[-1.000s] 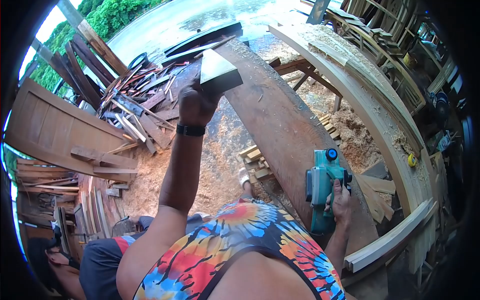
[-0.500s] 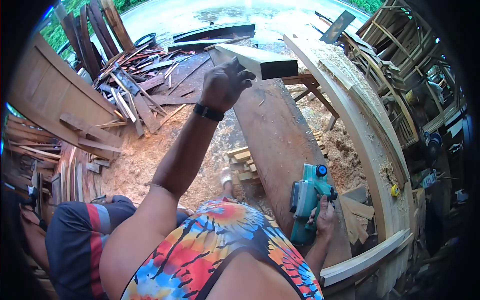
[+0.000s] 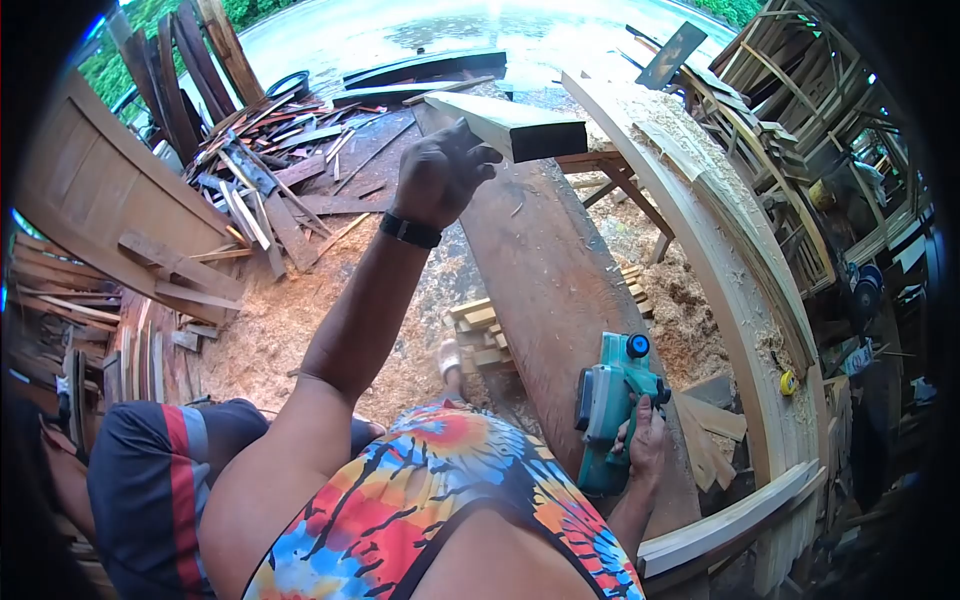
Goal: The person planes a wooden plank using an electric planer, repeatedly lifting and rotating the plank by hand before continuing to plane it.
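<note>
A teal electric planer (image 3: 610, 415) is tipped on its side above the wide brown board (image 3: 545, 250), low and right of centre. My right hand (image 3: 645, 440) wraps around its handle. Farther forward, my left hand (image 3: 440, 178), with a dark band at the wrist, is raised beside a pale wooden plank (image 3: 495, 118) with a dark end face. The left fingers are loosely bent and apart, overlapping the plank's left edge in view. Whether they touch it I cannot tell.
Long pale timber (image 3: 700, 230) covered in shavings runs along the right, with a yellow tape measure (image 3: 788, 382) on it. Scrap wood (image 3: 260, 180) is heaped at left, near a panelled door (image 3: 110, 170). Another person's leg (image 3: 150, 490) shows lower left. Short wood blocks (image 3: 480, 325) lie beneath the board.
The whole view has shifted slightly, and both hands appear a little farther left. The right hand still grips the planer; the left stays beside the plank.
</note>
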The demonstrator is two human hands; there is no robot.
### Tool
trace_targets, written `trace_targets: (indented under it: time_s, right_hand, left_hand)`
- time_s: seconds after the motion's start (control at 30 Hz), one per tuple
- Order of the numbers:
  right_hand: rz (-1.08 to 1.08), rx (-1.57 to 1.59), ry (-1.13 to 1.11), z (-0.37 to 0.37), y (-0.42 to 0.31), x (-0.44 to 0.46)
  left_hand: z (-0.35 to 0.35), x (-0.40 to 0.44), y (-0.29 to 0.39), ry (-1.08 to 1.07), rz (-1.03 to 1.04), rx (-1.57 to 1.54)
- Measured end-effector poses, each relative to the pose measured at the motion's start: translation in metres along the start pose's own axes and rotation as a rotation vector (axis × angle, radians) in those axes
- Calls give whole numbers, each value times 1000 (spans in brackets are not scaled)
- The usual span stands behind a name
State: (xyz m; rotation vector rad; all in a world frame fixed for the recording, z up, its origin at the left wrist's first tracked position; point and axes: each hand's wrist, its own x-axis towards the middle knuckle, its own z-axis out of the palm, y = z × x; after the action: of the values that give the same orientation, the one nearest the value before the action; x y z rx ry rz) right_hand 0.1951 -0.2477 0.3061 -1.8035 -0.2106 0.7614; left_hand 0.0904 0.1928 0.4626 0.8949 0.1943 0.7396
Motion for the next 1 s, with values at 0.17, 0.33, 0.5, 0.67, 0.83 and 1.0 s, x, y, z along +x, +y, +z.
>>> trace_targets:
  time_s: [0.17, 0.33, 0.5, 0.67, 0.83, 1.0]
  right_hand:
    - [21, -7, 5, 0, -3, -1]
    - [29, -4, 5, 0, -4, -1]
    - [14, 43, -11, -2, 2, 2]
    - [25, 35, 4, 0, 0, 1]
    - [28, 28, 14, 2, -3, 0]
    - [29, 21, 14, 3, -4, -1]
  left_hand:
    - [1, 0, 1, 20, -13, -22]
    - [11, -8, 5, 102, -10, -11]
    - [1, -9, 4, 38, 5, -99]
    - [-15, -6, 3, -6, 15, -100]
    - [-14, -11, 8, 28, 24, -105]
    - [-41, -9, 7, -434, -1, -406]
